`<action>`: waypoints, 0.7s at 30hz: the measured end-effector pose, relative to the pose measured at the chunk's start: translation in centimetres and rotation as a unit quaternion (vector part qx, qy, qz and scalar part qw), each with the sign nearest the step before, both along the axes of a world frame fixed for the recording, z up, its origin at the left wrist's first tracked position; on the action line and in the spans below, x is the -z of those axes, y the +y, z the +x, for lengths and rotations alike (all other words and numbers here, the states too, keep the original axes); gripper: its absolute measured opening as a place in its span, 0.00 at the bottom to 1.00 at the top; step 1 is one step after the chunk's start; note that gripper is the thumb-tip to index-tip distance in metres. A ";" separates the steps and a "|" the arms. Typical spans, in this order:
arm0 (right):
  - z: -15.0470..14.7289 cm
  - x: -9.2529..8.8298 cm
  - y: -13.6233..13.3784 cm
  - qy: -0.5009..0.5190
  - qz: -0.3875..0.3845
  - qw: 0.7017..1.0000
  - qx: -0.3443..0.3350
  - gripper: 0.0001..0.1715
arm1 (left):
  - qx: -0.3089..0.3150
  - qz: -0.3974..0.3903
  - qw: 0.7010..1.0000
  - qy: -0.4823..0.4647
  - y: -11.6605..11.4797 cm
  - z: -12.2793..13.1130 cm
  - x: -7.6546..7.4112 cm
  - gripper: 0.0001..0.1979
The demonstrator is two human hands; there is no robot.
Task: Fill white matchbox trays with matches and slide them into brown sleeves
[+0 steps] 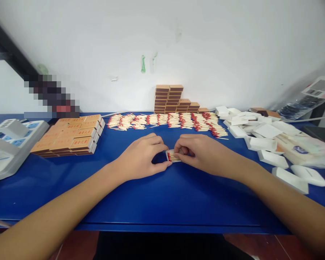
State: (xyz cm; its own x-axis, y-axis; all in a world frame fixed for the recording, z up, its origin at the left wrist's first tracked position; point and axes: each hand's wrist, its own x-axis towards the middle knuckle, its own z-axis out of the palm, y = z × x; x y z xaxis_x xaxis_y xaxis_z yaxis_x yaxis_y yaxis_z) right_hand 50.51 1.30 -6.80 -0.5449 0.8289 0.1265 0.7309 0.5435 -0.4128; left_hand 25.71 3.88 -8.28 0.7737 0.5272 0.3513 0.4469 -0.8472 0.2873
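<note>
A small white tray [175, 160] with red-tipped matches [172, 156] in it lies on the blue table between my hands. My left hand [146, 155] grips the left end of this tray between thumb and fingers. Over the tray's right part is my right hand [196, 151], its fingertips pinched together at the matches; the fingers hide that end, and what they hold, if anything, is not visible. Behind both hands, loose matches [162, 121] lie in a long row of bunches with their red heads mostly to one side.
Orange matchboxes [67, 135] are stacked at the left beside a white power strip [24, 141]. More boxes [169, 99] stand in steps against the wall. White empty trays [262, 142] are heaped at the right, near a plastic packet [303, 148] and a white mouse [308, 175].
</note>
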 end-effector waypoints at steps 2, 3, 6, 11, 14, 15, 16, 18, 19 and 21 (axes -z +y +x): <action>0.8 -0.4 0.2 0.002 0.006 1.000 0.003 0.12 | -0.001 -0.005 1.000 0.002 0.1 -0.1 0.1 0.11; 1.5 -0.7 0.4 0.003 0.012 1.000 0.009 0.13 | -0.002 -0.007 1.000 0.003 0.1 -0.1 0.1 0.12; 5.3 -2.1 1.5 -0.015 0.027 0.997 0.069 0.12 | -0.007 -0.008 1.000 0.002 0.3 -0.4 0.2 0.13; 13.0 -3.3 3.7 -0.129 -0.043 0.965 0.223 0.08 | -0.014 -0.012 1.000 0.006 0.3 -0.8 0.1 0.13; 15.2 -2.9 4.5 -0.137 -0.100 0.960 0.224 0.10 | -0.013 -0.008 1.000 0.007 0.3 -0.9 0.0 0.13; 15.5 -2.6 4.7 -0.133 -0.109 0.960 0.223 0.11 | -0.013 -0.007 1.000 0.008 0.3 -0.9 -0.1 0.13; 15.7 -2.4 4.8 -0.128 -0.114 0.960 0.222 0.12 | -0.014 -0.006 1.000 0.009 0.3 -0.9 -0.1 0.13; 16.0 -1.8 5.0 -0.123 -0.117 0.961 0.217 0.16 | -0.017 -0.004 1.000 0.013 0.3 -1.1 -0.1 0.13; 16.0 -1.7 5.1 -0.124 -0.119 0.962 0.212 0.18 | -0.018 -0.004 1.000 0.014 0.3 -1.1 -0.2 0.13; 16.2 -1.4 5.3 -0.129 -0.127 0.963 0.200 0.21 | -0.020 -0.003 1.000 0.016 0.3 -1.2 -0.2 0.13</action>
State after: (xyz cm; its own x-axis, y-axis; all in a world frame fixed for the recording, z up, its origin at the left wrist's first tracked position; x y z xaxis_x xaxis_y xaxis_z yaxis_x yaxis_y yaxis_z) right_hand 66.67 6.56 -5.36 -0.1614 0.9653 -0.2051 0.9571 0.1024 -0.2711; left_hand 24.53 4.21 -8.10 0.7628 0.5596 0.3241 0.4886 -0.8271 0.2778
